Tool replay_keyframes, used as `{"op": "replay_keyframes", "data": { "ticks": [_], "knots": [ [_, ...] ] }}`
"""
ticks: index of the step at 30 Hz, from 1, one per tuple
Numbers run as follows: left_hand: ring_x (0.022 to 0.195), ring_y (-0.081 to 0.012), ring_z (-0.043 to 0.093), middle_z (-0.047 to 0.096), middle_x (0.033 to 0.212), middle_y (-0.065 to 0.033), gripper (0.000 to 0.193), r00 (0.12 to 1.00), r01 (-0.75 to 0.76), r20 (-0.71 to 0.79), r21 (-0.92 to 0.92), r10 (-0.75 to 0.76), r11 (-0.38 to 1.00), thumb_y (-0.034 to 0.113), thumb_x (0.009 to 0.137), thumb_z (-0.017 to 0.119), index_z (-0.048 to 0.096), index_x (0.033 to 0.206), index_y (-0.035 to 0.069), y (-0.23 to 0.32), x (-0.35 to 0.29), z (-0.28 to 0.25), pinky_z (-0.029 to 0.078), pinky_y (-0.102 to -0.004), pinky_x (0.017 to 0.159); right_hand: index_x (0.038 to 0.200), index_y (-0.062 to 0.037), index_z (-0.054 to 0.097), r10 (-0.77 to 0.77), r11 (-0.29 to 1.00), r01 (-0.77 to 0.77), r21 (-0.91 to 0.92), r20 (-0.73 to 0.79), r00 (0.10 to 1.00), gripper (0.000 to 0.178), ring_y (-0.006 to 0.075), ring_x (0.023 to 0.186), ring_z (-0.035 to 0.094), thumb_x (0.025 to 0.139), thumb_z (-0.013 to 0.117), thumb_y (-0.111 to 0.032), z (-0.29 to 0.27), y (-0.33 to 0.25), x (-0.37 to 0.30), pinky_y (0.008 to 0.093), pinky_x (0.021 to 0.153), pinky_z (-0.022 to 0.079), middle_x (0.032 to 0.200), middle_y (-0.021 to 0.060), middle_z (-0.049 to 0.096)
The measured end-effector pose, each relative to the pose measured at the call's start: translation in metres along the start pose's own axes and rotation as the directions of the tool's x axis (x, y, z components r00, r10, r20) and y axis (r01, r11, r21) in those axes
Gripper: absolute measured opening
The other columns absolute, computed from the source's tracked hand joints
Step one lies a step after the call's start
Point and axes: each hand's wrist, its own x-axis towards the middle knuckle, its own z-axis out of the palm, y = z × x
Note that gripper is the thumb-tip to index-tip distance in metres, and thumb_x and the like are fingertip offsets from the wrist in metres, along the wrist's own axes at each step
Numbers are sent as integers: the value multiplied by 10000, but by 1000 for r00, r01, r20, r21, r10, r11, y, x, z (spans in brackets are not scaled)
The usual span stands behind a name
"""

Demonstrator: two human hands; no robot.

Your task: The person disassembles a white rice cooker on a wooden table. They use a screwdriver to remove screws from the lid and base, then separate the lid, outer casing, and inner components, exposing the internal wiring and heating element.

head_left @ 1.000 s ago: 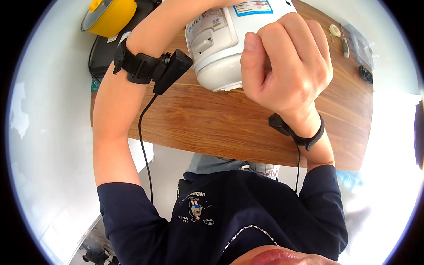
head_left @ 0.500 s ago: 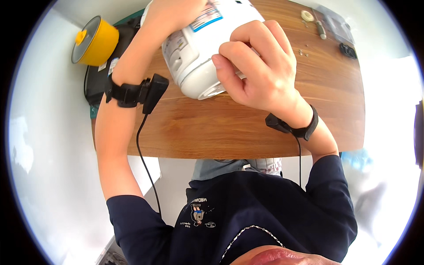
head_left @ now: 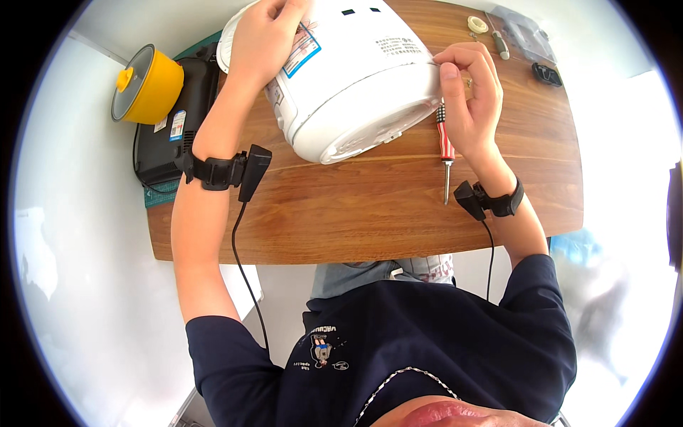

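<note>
Your half-curled left hand point(head_left: 267, 43) and right hand point(head_left: 475, 103) touch the tipped white appliance point(head_left: 348, 53), far on the table point(head_left: 334, 228), grip firmness unclear; probably heavy, rigid and slick, it suits holding at both ends.

white appliance point(head_left: 356, 71): looks like a rice cooker; rounded glossy shell
pose: tipped over, base point(head_left: 380, 135) turned toward the desk's point(head_left: 341, 220) near edge and skewed right
location: far half of the desk, slightly left of middle, well back from the near edge; far end cropped
base: round, white, openings in it, seen at a steep slant
seam: thin dark line across the shell just above the base
sticker point(head_left: 304, 51): blue border, partly covered
slots point(head_left: 347, 12): two small dark rectangles
print point(head_left: 400, 46): small dark block
desk contact: can't tell
</note>
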Motion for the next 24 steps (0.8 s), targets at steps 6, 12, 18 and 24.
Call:
{"op": "replay_keyframes", "data": {
  "ticks": [6, 12, 18, 24],
  "knots": [
    [739, -104, 505, 551, 778, 11, 305, 999, -33, -33, -72, 30, 997, 261, 1046, 552, 632, 936, -12, -1, -2, 0, 432, -285, 683, 922, -12, 666, -72, 997, 73, 10, -69, 995, 48, 201, 786, 615, 943, 638, -45, 7, -6, 3, 312, 726, 515, 911, 86, 645],
    [730, -100, 506, 565, 777, 2, 316, 994, 105, 23, -60, -104, 993, 273, 1050, 553, 649, 959, -14, -5, -5, -7, 427, -282, 678, 858, -53, 663, -195, 976, 180, -124, -123, 973, 72, 210, 749, 579, 924, 654, -80, 18, -9, 7, 320, 661, 471, 825, 49, 623],
    [721, -103, 502, 577, 776, -1, 353, 997, -12, -81, 2, 12, 1000, 296, 1055, 546, 651, 949, -23, -1, -3, 0, 417, -290, 666, 880, 2, 664, -115, 991, 107, -82, -109, 987, 141, 167, 724, 575, 975, 599, -78, 14, -8, 13, 290, 669, 473, 810, 71, 646],
    [838, -158, 589, 652, 901, -59, 332, 1000, 5, -15, -22, -5, 1000, 283, 1037, 585, 665, 1055, -38, -11, -6, -10, 474, -315, 771, 960, 1, 696, 311, 933, -303, -193, 14, 950, 193, 111, 732, 611, 999, 634, -177, -30, 30, 2, 273, 702, 498, 819, 39, 689]
  ]
}}
